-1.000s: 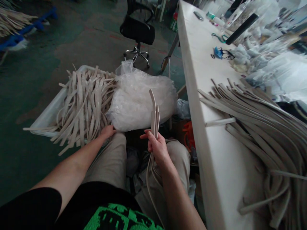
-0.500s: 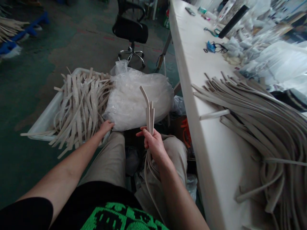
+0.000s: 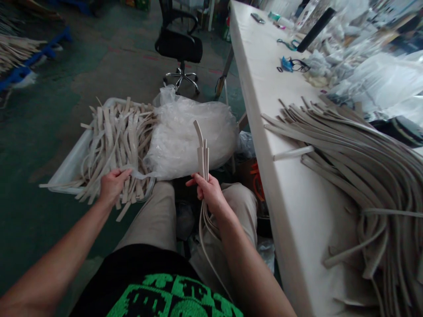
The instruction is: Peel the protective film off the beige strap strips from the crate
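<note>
My right hand (image 3: 209,190) is closed around a small bundle of flat beige strips (image 3: 203,163); their tips point up and away, and their lengths hang down over my lap. My left hand (image 3: 114,182) pinches the pulled-out edge of a clear plastic bag (image 3: 194,132), above a pile of similar loose strips (image 3: 115,141). Those strips overflow a white plastic bin (image 3: 71,163) at my left. The bag bulges with pale contents that I cannot make out, and it rests beside the bin in front of my knees.
On my right a long white table (image 3: 254,88) carries a large heap of beige strips (image 3: 363,163). Farther back on it lie scissors (image 3: 292,44), a phone (image 3: 257,18) and crumpled plastic (image 3: 380,83). A black swivel chair (image 3: 180,46) stands ahead, and a blue pallet (image 3: 36,57) at far left.
My left hand has moved left from the bag's near corner, drawing a piece of its plastic edge over the bin. My right hand still holds its strips in nearly the same place.
</note>
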`<state>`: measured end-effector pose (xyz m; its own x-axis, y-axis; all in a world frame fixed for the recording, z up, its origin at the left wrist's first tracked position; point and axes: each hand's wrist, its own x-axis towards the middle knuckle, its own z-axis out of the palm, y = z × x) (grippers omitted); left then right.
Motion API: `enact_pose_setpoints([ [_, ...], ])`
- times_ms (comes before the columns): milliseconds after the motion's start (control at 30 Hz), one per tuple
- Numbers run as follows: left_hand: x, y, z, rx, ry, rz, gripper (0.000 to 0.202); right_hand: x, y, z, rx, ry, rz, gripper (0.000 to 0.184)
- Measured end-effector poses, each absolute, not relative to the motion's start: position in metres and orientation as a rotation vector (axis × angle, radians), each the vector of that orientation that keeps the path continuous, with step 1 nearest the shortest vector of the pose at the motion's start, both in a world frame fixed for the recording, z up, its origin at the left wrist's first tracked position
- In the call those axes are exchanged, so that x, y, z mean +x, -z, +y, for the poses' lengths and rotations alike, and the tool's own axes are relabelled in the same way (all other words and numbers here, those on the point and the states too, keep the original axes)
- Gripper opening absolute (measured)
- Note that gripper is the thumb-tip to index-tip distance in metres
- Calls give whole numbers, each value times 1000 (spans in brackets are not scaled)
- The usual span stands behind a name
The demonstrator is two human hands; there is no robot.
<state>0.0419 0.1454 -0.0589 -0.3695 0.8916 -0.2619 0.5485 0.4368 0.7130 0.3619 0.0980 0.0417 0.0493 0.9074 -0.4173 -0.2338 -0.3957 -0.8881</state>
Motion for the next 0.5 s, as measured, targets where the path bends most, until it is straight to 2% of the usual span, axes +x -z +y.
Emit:
enact_pose_setpoints([
  [133,46,-10,98,1465,-948,1951,35,341,-41,92,-1307,-1746,-665,37],
  [267,63,-62,57,1800,-966,1852,26,304,-46,70,-1175,-2017,-672,44],
  [367,68,-69,38,1953,-972,1642,20,277,-46,52,-1056,-2176,-654,52],
  [500,69,-53,26,2072,-877,1284,20,263,-42,44,-1090,-2214,-530,54],
])
